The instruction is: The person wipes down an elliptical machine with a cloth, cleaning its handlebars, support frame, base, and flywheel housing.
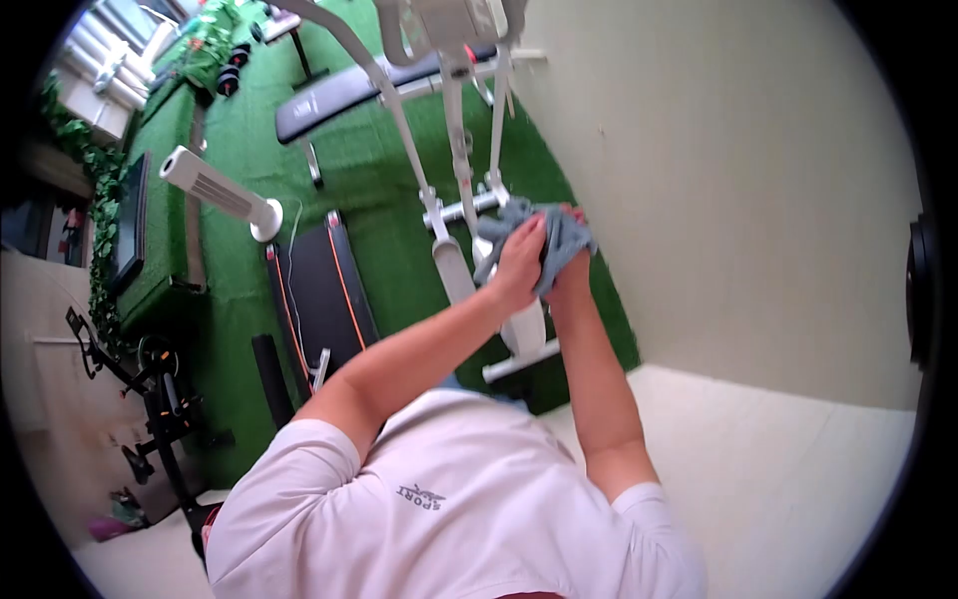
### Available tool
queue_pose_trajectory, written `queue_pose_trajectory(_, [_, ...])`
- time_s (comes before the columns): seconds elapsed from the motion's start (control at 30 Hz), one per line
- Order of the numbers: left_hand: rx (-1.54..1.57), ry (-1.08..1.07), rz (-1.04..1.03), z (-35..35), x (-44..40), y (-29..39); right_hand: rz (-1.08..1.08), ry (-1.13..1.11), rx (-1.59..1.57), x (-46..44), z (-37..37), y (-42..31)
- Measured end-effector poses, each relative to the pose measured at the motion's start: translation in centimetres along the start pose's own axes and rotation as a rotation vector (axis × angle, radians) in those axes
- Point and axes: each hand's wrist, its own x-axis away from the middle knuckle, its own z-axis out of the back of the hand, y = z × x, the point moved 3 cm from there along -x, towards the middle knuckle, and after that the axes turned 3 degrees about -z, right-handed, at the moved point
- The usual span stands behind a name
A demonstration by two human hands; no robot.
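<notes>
A grey-blue cloth [567, 238] is bunched up between my two hands, in front of the white elliptical trainer [461, 130]. My left hand [521, 262] is closed on the cloth's left part, with its fingers pointing away from me. Close beside it on the right, my right hand [571, 278] is wrapped in the cloth, and most of its fingers are hidden. Something small and red shows at the cloth's far edge; what it is I cannot make out. Below the cloth is one of the trainer's white foot pedals [524, 327].
A treadmill [319, 290] lies left of the trainer, with a white tower fan [222, 192] beyond it. Farther off stands a padded weight bench [334, 100]. A black exercise bike [165, 399] is at the left. A pale wall [738, 200] borders the green carpet [235, 329] on the right.
</notes>
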Motion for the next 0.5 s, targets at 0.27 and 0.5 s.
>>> queue_pose_trajectory(0.27, [-0.335, 0.111, -0.041, 6.9, 1.3, -0.7, -0.334, -0.025, -0.208, 2.5, 7.5, -0.3])
queue_pose_trajectory(0.5, [-0.864, 0.574, 0.314, 24.8, 2.3, -6.3, -0.575, 0.144, -0.381, 13.0, 23.3, 8.2])
